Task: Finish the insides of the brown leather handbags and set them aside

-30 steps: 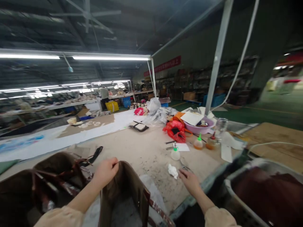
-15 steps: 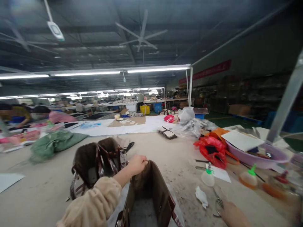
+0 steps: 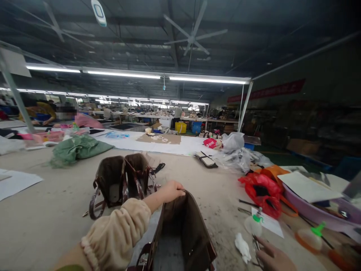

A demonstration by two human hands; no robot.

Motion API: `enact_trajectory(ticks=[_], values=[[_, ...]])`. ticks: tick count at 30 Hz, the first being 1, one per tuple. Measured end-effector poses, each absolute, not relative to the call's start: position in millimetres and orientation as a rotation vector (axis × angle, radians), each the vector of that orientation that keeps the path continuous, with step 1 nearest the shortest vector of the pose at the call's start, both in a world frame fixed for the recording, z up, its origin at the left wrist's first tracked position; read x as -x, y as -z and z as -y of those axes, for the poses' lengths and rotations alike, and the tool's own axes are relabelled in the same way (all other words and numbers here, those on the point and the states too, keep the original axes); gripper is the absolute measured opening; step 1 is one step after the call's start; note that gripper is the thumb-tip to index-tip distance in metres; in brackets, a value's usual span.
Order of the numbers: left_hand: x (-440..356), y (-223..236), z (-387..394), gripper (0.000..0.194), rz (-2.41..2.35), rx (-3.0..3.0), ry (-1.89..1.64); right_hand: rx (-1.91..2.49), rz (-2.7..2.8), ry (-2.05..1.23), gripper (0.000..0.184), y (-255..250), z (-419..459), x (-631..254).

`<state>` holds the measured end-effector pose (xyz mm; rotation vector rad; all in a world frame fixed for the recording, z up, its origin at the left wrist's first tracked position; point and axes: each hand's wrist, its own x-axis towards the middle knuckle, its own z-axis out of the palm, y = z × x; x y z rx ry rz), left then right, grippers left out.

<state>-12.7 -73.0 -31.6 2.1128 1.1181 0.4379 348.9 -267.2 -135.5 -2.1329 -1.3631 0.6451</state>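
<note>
My left hand [image 3: 172,191] is closed on the upper rim of an open brown bag [image 3: 183,229], whose dark lining faces up. Two similar brown bags [image 3: 111,180] stand side by side beyond my left forearm. At the lower right, my right hand [image 3: 273,258] is over the scissors [image 3: 256,246] lying on the table; its fingers are apart and reach to the metal. A crumpled white tissue [image 3: 242,247] lies just left of the scissors. Behind them stands a clear squeeze bottle [image 3: 254,225] with a green cap.
On the right are a red plastic bag [image 3: 262,192], a purple basin [image 3: 307,201] of scraps and an amber bottle [image 3: 310,239]. Clear plastic [image 3: 239,154] and a dark wallet-like piece [image 3: 205,160] lie farther back. A green cloth [image 3: 80,148] is at left; people work beyond.
The view has swung left, bringing the two standing bags fully into sight. My left hand keeps hold of the bag rim. My right hand has come over the scissors.
</note>
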Motion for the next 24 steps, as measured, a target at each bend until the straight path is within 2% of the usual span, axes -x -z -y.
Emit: enact_trajectory(ticks=[5, 9, 17, 24], values=[[5, 37, 69, 0.026, -1.125, -1.985, -0.466, 1.865, 1.567, -0.431, 0.044, 68, 232, -286], [2, 41, 69, 0.025, -1.11, -1.869, -0.488, 1.577, 1.928, -0.283, 0.038, 36, 194, -249], [8, 42, 61, 0.032, -0.981, -1.658, -0.447, 1.36, 2.414, -0.104, 0.037, 9, 149, -221], [10, 37, 55, 0.035, -0.965, -1.657, -0.429, 1.258, 2.621, 0.008, 0.036, 2, 127, -211]])
